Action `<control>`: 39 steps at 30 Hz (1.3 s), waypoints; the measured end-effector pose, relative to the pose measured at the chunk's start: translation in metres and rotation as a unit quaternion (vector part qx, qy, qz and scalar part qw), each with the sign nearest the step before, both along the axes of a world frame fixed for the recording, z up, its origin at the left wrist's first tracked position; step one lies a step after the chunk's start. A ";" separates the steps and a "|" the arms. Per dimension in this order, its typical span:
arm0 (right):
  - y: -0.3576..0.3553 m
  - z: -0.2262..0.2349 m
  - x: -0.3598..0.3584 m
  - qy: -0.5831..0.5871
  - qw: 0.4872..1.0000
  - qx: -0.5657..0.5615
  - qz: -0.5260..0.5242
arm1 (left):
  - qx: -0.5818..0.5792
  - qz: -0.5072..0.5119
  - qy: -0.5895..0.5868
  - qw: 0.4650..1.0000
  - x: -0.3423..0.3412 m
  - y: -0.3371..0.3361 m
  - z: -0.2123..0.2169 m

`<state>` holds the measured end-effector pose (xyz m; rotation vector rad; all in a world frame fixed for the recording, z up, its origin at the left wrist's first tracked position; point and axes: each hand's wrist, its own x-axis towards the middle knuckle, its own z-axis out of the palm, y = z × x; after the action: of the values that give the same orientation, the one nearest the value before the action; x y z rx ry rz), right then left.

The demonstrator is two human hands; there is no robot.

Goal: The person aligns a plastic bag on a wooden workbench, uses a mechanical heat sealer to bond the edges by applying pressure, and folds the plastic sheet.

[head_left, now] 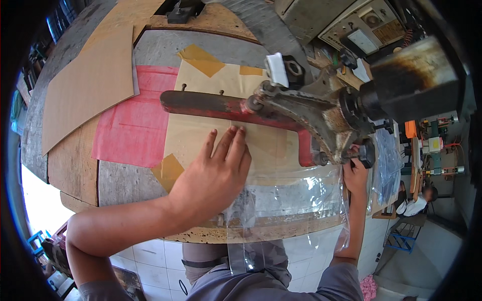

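**A:** Plastic bag (286, 193) question, where's it sitting on that bench? Go left to right for me.

**B:** Far left, well away from any fingers, there's a cardboard sheet (88, 85) lying on the wooden workbench (73, 165). Next is a pink sheet (133, 118), just left of the left hand's thumb. Then a tan paper pad (201, 95) taped down with yellow tape, mostly beyond the fingertips.

**A:** And the left hand?

**B:** Left hand (216, 173) is flat, palm down, fingers straight and close together, thumb spread a bit to the side. It's pressing on the clear bag, which is spread over the tan pad and hangs off the near edge of the bench toward the person's lap. The fingertips end right at the red bar (211, 106) of the sealing machine, touching or as good as.

**A:** Right side?

**B:** The red bar runs into a grimy metal lever arm (311, 113). The right hand (355, 173) is up under that arm, by a black knob (366, 153). Its fingers are curled, but I can't tell if they're gripping the knob or the bag's right edge. More clear plastic bags (387, 160) are piled just right of it.
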<state>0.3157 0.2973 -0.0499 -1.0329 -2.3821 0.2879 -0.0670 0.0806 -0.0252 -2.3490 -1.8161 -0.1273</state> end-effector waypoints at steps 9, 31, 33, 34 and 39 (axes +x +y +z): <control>-0.005 0.023 -0.022 -0.019 0.999 -0.002 0.051 | 0.048 -0.033 -0.056 0.997 -0.009 0.009 0.000; -0.001 0.021 0.006 0.016 0.991 0.060 0.120 | 0.098 -0.051 -0.062 0.992 0.002 0.010 0.006; -0.002 0.021 0.008 0.041 0.991 0.047 0.120 | 0.105 -0.060 -0.053 0.991 -0.001 0.009 0.006; -0.004 0.023 0.009 0.035 0.993 0.034 0.112 | 0.107 -0.066 -0.049 0.991 -0.002 0.008 0.006; -0.016 0.029 0.007 0.030 0.996 0.015 0.089 | 0.097 -0.046 -0.081 0.991 0.007 -0.015 0.014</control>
<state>0.3223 0.2810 -0.0206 -0.7898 -2.4196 0.3418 -0.0602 0.0655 -0.0109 -2.3422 -1.6766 -0.4980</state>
